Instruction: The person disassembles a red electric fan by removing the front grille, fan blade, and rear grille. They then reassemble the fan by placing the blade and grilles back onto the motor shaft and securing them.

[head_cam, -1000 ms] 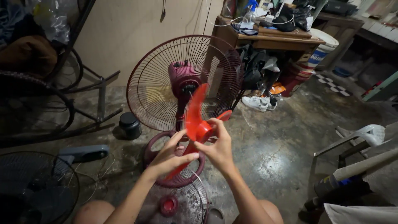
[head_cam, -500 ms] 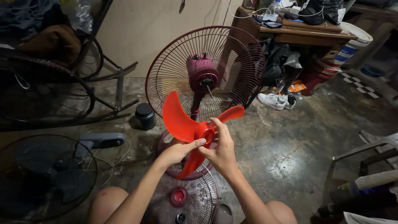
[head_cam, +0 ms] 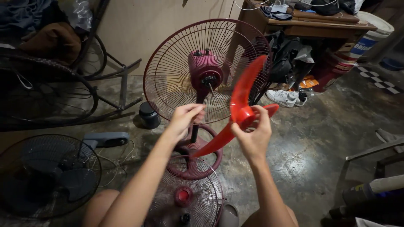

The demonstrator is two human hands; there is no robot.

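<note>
Change: since half a second ago the left hand (head_cam: 184, 117) has let go of the red fan blade (head_cam: 243, 107), which has swung to the right and now sits in the right hand (head_cam: 252, 136) alone.
Right hand: fingers clenched around the blade's hub, thumb over its front, one blade pointing up, one down-left, one to the right.
Left hand: released and loosely curled, holding nothing, just in front of the stand and below the motor shaft (head_cam: 209, 85).
Blade position: held in the air in front of the maroon fan (head_cam: 205, 71), whose rear grille is bare and whose motor faces the person.
Handling: thin moulded plastic, likely light and stiff but springy at the tips; smooth and perhaps a little slippery. The hub looks the soundest place to grip, as the blade edges could flex or crack.
Floor: front grille (head_cam: 185, 197) lies flat between the person's knees; a dark fan (head_cam: 46, 174) lies to the left; a small black jar (head_cam: 149, 114) stands by the wall.
Packages and labels: a white bucket with a blue printed band (head_cam: 365, 42) stands far right beside the wooden bench (head_cam: 320, 26); an orange packet (head_cam: 310, 82) lies under it near a white shoe (head_cam: 284, 97).
</note>
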